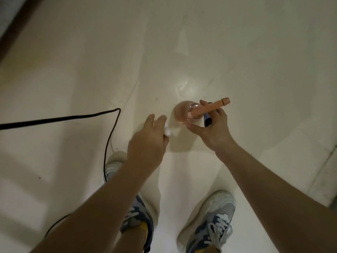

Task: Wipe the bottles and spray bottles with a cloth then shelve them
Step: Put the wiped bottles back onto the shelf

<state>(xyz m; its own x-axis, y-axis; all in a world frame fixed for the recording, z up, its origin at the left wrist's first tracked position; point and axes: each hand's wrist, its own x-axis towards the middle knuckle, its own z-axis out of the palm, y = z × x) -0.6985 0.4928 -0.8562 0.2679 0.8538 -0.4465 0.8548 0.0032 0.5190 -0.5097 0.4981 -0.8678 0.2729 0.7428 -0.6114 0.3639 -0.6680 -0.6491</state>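
Bottle: one clear, pink-tinted plastic spray bottle (181, 114) with a peach spray head and blue trigger, seen from above, apparently held above the cream floor (255, 52) ahead of the feet.
Right hand (213, 130): wrapped round the spray bottle's neck and trigger.
Left hand (147, 141): closed on a small crumpled white cloth (167, 131); blur hides how the fingers lie.
Key relation: the bottle body lies just right of the cloth, near but apart. The body points down and the spray head's long axis runs rightward. The left hand needs only a short move right to wipe.
Count: one spray bottle, one cloth, two hands; no shelf in view.
Also: one black cable (73, 117), two sneakers (213, 221).
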